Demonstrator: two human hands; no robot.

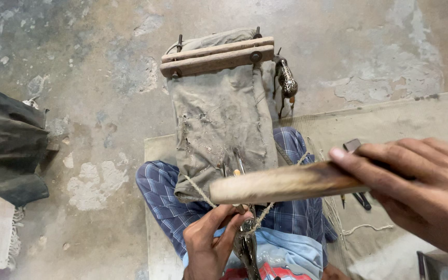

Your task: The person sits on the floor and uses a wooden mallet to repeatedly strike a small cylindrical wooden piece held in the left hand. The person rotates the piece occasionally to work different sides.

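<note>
Right hand (421, 189) grips a wooden stick (286, 184) crossing the lap; left hand (211, 246), fingers clenched, pinches a small metal piece (246, 243) tied with cord (200, 191) below the canvas-covered clamp (221, 119).

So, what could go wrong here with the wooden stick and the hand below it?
The wooden stick, raised in the right hand, hangs just above the left hand, so a blow might strike the fingers. The left hand pinches a small metal piece tied with cord; it could slip or the cord might snap.
</note>
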